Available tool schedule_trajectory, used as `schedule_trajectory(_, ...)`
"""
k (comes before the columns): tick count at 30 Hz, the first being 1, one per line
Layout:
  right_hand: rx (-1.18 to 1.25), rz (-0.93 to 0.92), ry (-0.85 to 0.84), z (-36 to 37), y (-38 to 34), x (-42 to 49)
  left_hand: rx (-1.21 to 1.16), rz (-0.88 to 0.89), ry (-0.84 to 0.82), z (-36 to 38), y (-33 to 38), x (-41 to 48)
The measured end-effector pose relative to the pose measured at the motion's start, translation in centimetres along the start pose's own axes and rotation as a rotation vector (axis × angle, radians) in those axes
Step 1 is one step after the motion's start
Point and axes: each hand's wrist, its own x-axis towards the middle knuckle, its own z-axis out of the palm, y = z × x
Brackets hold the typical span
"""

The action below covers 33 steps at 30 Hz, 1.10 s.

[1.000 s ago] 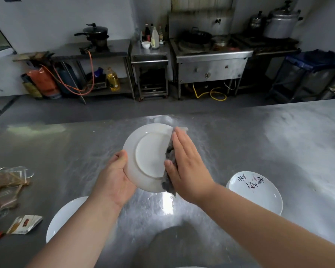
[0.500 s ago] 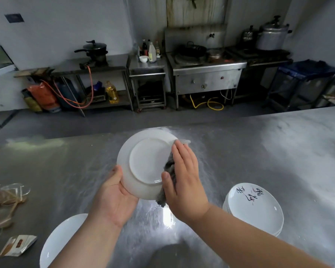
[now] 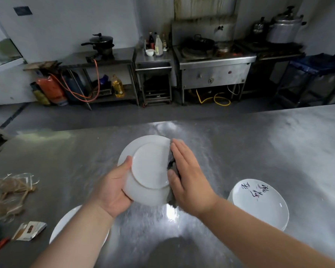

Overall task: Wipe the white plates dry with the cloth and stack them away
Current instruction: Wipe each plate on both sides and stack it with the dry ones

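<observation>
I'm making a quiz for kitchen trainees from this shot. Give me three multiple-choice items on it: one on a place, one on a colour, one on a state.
1. Where does the stack of lettered plates stand?
A. on the stove
B. on the steel table, at lower right
C. on the floor

2. What colour is the cloth?
A. red
B. yellow
C. dark grey

3. How is the plain white plate placed?
A. held up in the left hand, underside toward the camera
B. flat on the table
C. on top of the stack

Answers:
1 B, the stack sits on the tabletop.
2 C, dark grey fabric shows under the right hand.
3 A, the plate's foot ring faces us, above the table.
</observation>
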Motion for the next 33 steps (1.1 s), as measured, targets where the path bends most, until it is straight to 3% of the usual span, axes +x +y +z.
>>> schedule_trajectory(3, -0.085, 0.137, 0.005, 2.3, -0.8, -3.0, -0.083, 0.001, 0.012, 0.7, -2.0, -0.1)
schedule_trajectory(6, -0.144, 0.089, -0.020, 0.7, 0.0, -0.1, -0.131, 0.043, 0.008, 1.0, -2.2, -0.2)
schedule_trajectory(9, -0.108, 0.105, 0.041, -0.9, 0.1, 2.9, -0.134, 0.088, 0.023, 1.9, -1.5, 0.1)
schedule_trajectory(13, -0.073, 0.246, 0.118, 1.9, -2.6, -0.3, -0.136, 0.030, 0.045, 3.6, -1.8, -0.2)
schedule_trajectory(17, 0.027, 0.222, 0.191, 0.8, -0.9, -0.1, -0.179, 0.033, -0.011, 3.3, -1.9, -0.9)
schedule_trajectory(24, 0.011, 0.082, -0.088, -3.5, 1.1, 3.8, 0.032, -0.008, -0.033, 2.1, 0.5, -0.4)
schedule_trajectory(28, -0.098, 0.077, 0.002, -0.7, -0.3, 0.4, -0.017, -0.017, 0.023, 1.9, -1.3, -0.3)
schedule_trajectory(33, -0.268, 0.166, -0.094, 1.6, 0.2, -1.8, -0.103, -0.008, 0.076, 2.5, -2.6, -0.2)
